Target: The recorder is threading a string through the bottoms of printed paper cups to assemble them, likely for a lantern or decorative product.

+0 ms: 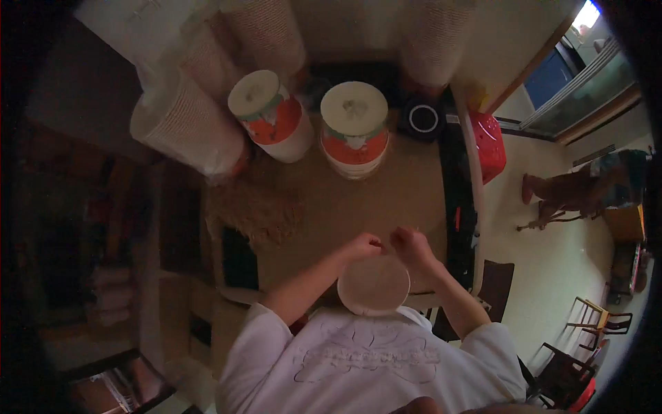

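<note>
2 hands: L hand & R hand, close tog. but apart, fingers of both curled in narrow; can't tell if they pinch sth small or the tub rim. 1 round white tub, just nearside of the fingers, in front of the white T-shirt; can't tell if it's on the bench edge or held off it.

Beyond the fingers: 2 tall pale-topped containers w/ orange-red labels, left container & right container, the right one more or less straight ahead. 4 stacks of nested pale tubs visible: 3 far left of the fingers (e.g. front stack), 1 far right (right stack). 1 black device w/ pale ring, far side, slightly right. 1 brown stringy heap, left & a bit beyond. 1 thin red item, right. 1 red bin, farther right, past the bench. 1 other person, well off to the right.

Hidden/unclear: fingertips dark & blurred; 2 stacks cut by top edge, rear-left ones partly covered; other person's upper part lost near dark rim; shelf-like stuff far left too dim to make out.
</note>
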`<state>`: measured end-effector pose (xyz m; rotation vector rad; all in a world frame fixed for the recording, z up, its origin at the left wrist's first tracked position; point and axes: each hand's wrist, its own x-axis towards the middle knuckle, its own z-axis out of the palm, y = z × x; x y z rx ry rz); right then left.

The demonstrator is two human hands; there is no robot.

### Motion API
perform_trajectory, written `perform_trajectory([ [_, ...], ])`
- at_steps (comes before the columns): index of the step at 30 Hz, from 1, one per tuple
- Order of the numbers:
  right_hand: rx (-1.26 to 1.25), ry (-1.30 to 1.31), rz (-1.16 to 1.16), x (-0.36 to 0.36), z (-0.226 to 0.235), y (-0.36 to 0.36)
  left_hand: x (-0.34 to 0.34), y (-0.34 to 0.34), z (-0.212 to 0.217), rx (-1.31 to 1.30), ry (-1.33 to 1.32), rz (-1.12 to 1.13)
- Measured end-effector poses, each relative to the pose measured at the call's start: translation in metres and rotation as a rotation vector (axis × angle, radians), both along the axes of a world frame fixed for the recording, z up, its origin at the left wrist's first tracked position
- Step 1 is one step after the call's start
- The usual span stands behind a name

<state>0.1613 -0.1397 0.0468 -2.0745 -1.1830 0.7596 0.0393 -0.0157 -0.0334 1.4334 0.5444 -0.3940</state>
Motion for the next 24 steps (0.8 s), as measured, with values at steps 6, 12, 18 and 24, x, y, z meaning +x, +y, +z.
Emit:
perform_trajectory([
  [6,-0.001,0.200,-0.034,0.017,0.002,-0.017,-0.015,-0.030,0.079,0.855,-0.376,0.357],
  [12,-0.096,0.233,0.019,0.010,0.007,-0.024,-0.064,-0.100,-0.005,0.560,-0.216,0.443],
  [18,0.149,0.719,-0.104,0.020,-0.025,-0.032,-0.058,-0.081,0.045,-0.132,0.214,0.153],
  [24,-0.093,0.223,0.187,0.018,0.012,-0.020,-0.066,-0.074,0.062,0.215,-0.205,0.291],
])
